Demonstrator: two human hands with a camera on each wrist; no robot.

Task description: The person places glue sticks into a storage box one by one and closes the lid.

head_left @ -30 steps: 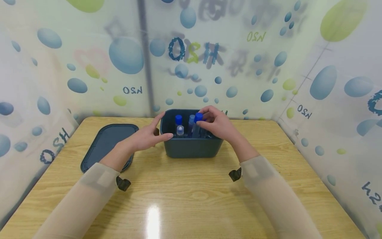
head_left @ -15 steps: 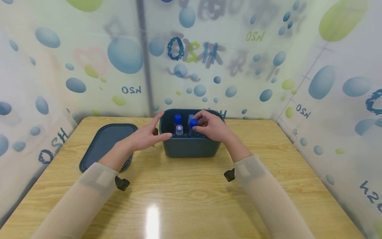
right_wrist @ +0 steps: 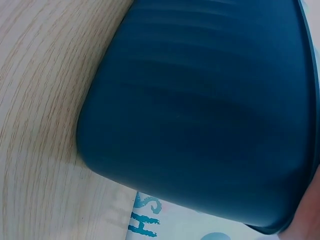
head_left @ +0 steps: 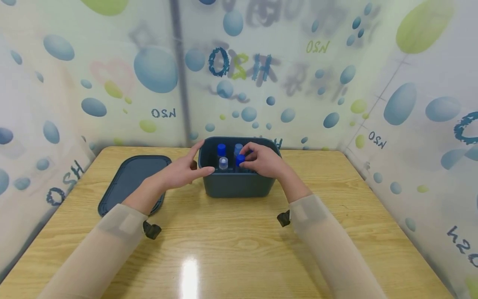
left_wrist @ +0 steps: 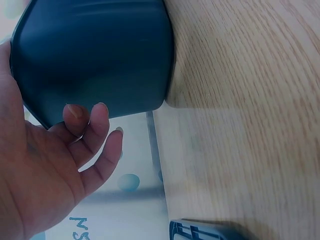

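A dark blue-grey storage bin (head_left: 239, 185) stands at the far middle of the table, its top uncovered. My left hand (head_left: 183, 171) spans the bin's left end, thumb at the front rim and index finger at the back rim. In the left wrist view the other fingers (left_wrist: 107, 155) hang loosely bent outside the wall. Inside the bin, my right hand (head_left: 263, 160) pinches the blue cap of a bottle (head_left: 240, 160); the bottle's body is mostly hidden. Beside it are a blue-capped bottle (head_left: 222, 150), a clear-topped bottle (head_left: 223, 163) and a paler blue-capped bottle (head_left: 237, 148).
Left of the bin lies a dark lid (head_left: 136, 180), flat on the wooden table (head_left: 239, 241) and partly under the left forearm. Close behind the table hangs a patterned curtain (head_left: 261, 99). In the right wrist view the bin's outer wall (right_wrist: 200, 115) fills most of the picture.
My right hand has lowered the blue-capped bottle deeper into the bin, moving down and slightly left. My left hand stays at the bin's left end.
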